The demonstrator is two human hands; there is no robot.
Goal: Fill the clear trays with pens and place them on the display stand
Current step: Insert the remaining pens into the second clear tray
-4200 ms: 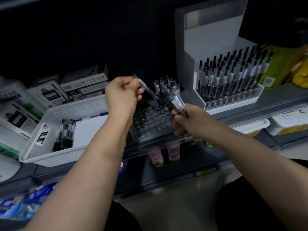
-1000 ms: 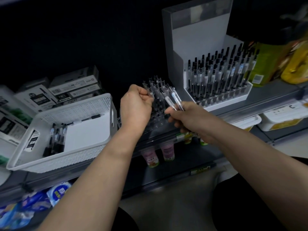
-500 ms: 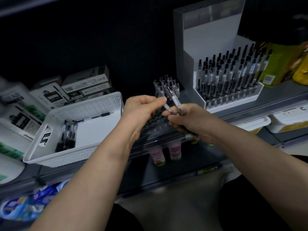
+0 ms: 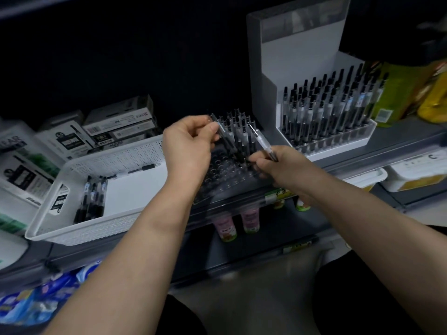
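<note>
A clear tray (image 4: pixel 225 175) with rows of round holes lies on the shelf edge at centre. Several pens (image 4: pixel 238 131) stand in its back rows. My left hand (image 4: pixel 187 146) pinches one pen (image 4: pixel 223 136), tilted over the tray's left side. My right hand (image 4: pixel 278 169) grips another clear pen (image 4: pixel 262 143), angled up to the left above the tray's right side. The white display stand (image 4: pixel 290 52) sits at the right, with a tray full of upright pens (image 4: pixel 329 110) in it.
A white perforated basket (image 4: pixel 101 226) at the left holds a few loose pens (image 4: pixel 93 199) and a white box. Pen boxes (image 4: pixel 118 126) are stacked behind it. Small bottles (image 4: pixel 226 227) stand on the lower shelf. Yellow-green packs (image 4: pixel 396 93) sit at the far right.
My left hand has taken a pen and lifted it up and left over the tray. My right hand now holds only one pen and sits a little lower.
</note>
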